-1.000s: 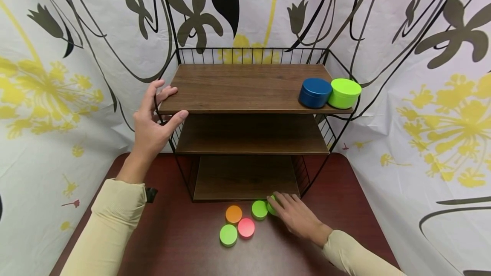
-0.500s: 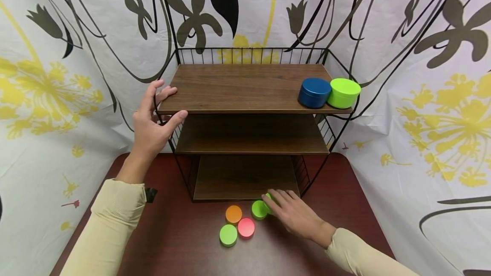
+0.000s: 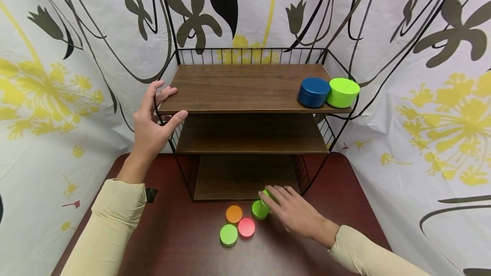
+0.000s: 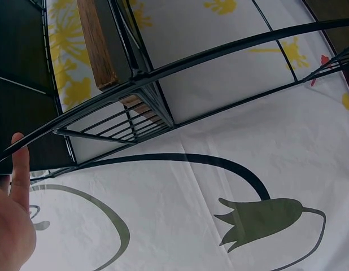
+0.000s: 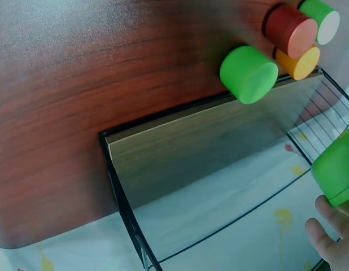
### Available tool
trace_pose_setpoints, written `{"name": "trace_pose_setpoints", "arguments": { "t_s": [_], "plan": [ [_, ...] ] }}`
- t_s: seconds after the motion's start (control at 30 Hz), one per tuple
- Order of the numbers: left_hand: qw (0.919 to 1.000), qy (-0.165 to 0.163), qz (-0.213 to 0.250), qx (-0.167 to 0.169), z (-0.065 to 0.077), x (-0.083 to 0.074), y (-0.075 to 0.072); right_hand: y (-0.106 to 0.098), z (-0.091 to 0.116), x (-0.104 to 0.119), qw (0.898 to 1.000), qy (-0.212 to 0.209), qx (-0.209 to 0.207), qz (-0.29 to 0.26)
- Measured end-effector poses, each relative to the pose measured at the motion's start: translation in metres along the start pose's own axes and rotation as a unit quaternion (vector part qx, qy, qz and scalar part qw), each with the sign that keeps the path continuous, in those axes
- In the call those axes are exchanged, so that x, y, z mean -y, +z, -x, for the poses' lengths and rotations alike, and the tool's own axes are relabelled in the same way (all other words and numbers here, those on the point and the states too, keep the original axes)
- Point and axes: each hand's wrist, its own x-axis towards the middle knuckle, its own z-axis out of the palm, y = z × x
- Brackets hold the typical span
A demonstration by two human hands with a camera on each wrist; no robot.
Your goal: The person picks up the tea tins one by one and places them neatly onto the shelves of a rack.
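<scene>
1. Green container (image 5: pixel 335 166) clamped in right hand (image 3: pixel 293 212), above table (image 3: pixel 172 233), near front edge of bottom shelf (image 3: pixel 230 178).
2. Left hand (image 3: pixel 149 129) clamped around rack (image 3: pixel 251 135), at left end of top shelf (image 3: pixel 238 88).
3. On table: orange container (image 3: pixel 234 214), red container (image 3: pixel 246 228), two more green containers (image 3: pixel 228 235).

Right hand (image 3: pixel 297 214) holds a green container (image 3: pixel 265 198); left of that hand, four round pots (image 3: pixel 234 214) stand on the surface (image 3: pixel 176 242). Left hand (image 3: pixel 151 125) grips the rack (image 3: pixel 241 88) to its right.

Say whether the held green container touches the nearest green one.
Apart. The right wrist view shows shelf between the held green container and the nearest green one.
</scene>
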Motion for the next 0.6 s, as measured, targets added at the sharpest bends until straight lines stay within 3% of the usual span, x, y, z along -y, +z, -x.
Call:
{"name": "trace_pose_setpoints", "arguments": {
  "t_s": [0.23,0.6],
  "plan": [
    [1.0,0.0,-0.003,-0.001,0.0,0.005,0.0,-0.009,-0.002,-0.003,1.0,0.004,-0.027,0.001],
    [1.0,0.003,0.001,0.004,-0.001,-0.007,0.0,-0.026,-0.007,-0.006,0.999,-0.003,-0.052,0.001]
  ]
}}
